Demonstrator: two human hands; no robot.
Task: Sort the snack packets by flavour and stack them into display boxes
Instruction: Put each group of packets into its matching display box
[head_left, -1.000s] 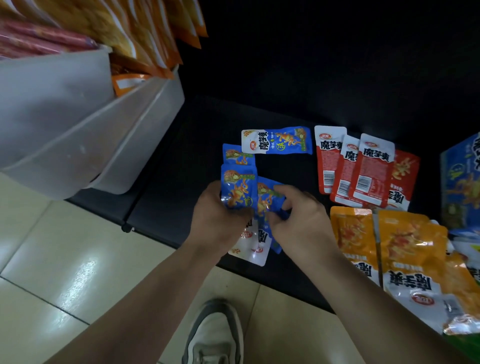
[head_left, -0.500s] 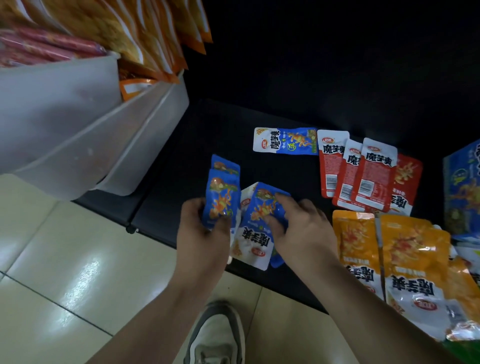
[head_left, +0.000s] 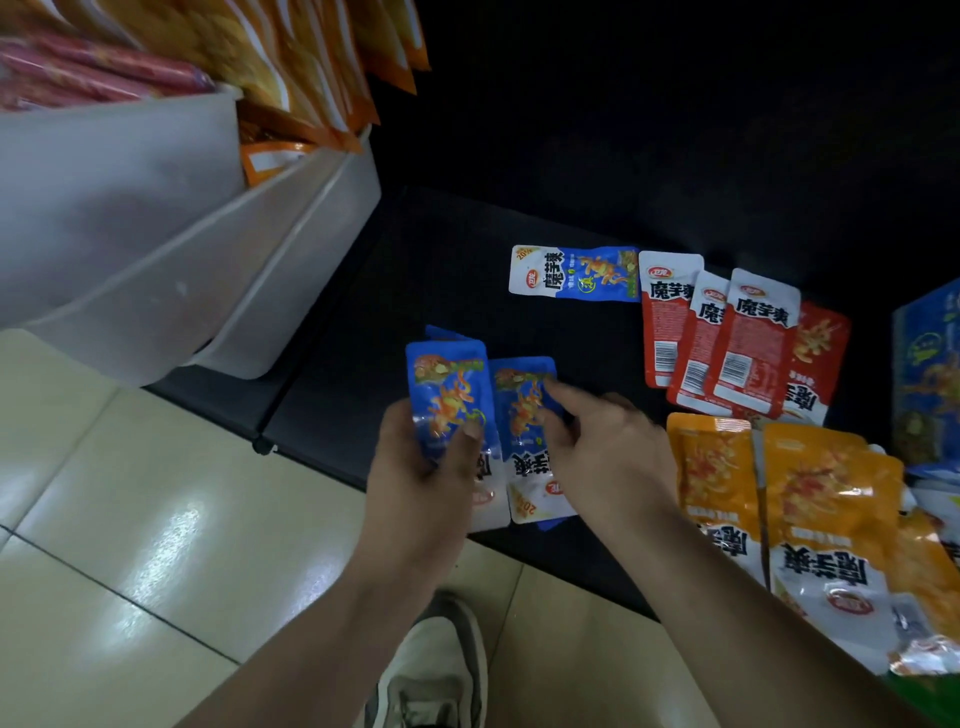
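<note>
My left hand (head_left: 421, 483) grips a small stack of blue snack packets (head_left: 447, 400), thumb across the front one. Beside it a second blue packet (head_left: 522, 415) lies on the black shelf (head_left: 395, 291), and my right hand (head_left: 602, 452) touches it with the index finger stretched over its top. Another blue packet (head_left: 576, 274) lies sideways farther back. Red packets (head_left: 727, 338) overlap at the right, and orange packets (head_left: 789, 499) lie in front of them.
White plastic bins (head_left: 171, 249) holding orange and red packets stand at upper left. A blue display box (head_left: 930, 374) sits at the right edge. Below the shelf is a tiled floor (head_left: 130, 519) with my shoe (head_left: 431, 670).
My left hand has drawn its stack of blue packets left, away from the second packet. My right hand's fingers have straightened over that packet on the shelf.
</note>
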